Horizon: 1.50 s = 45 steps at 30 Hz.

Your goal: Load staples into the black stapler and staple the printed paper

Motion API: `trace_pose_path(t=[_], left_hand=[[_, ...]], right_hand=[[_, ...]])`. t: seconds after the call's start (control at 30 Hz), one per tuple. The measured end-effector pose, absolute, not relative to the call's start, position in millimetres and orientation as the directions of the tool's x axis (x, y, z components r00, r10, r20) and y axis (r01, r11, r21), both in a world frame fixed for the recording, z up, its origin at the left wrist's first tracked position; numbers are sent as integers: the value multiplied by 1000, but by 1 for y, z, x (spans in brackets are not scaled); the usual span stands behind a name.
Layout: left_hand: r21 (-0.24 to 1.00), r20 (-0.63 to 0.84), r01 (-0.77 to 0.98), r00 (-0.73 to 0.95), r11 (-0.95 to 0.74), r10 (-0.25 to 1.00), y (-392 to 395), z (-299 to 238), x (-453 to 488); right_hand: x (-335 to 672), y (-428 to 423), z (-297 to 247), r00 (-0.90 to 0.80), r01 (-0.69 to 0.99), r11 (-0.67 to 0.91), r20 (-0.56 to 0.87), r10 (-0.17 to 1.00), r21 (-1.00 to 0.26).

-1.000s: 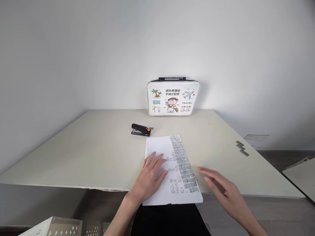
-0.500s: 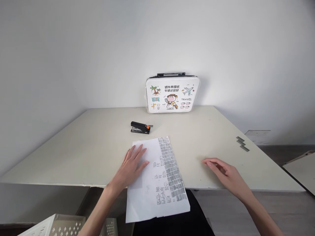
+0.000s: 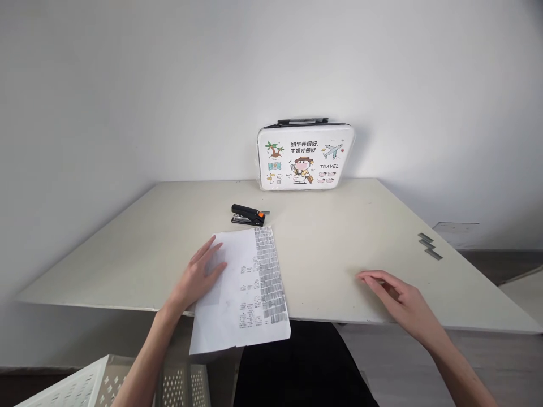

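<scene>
The printed paper (image 3: 237, 299) is laid at the near edge of the counter (image 3: 331, 237), left of the middle, with its lower part carried out past that edge. Small print and a band of dense grey marks along its right side are shown; whether one sheet or several are stacked cannot be told. Its upper left part is covered by the left hand (image 3: 195, 281), which is laid palm down with the fingers spread; the grip there is opened out flat, and nothing is clasped by it. The right hand (image 3: 401, 299) is held above the near right part of the counter, well apart from the paper. Its fingers are loosely curled and the thumb is brought near the index finger; whether that grip is fully closed cannot be told, and no object is seen in it.

Just beyond the paper's top edge, a black stapler (image 3: 248, 215) with an orange button (image 3: 262, 214) is placed on its base, and a staple strip (image 3: 266, 212) is seen beside its right end. Three more strips (image 3: 430, 247) are set in a staggered row near the right edge. Against the wall (image 3: 169, 85), a white cartoon-printed case (image 3: 305, 155) is stood upright.
</scene>
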State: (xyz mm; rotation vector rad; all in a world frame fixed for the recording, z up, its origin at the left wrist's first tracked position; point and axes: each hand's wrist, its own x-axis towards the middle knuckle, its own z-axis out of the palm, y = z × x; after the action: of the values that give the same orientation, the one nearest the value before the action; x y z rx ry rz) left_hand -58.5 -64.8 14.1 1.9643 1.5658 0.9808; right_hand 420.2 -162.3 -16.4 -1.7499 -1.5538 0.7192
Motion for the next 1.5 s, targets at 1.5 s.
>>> trace_pose_path(t=[1.5], left_hand=[[328, 267, 773, 476, -543, 838, 103, 75, 10]], right_hand=[[411, -164, -15, 169, 591, -12, 109, 980, -806]])
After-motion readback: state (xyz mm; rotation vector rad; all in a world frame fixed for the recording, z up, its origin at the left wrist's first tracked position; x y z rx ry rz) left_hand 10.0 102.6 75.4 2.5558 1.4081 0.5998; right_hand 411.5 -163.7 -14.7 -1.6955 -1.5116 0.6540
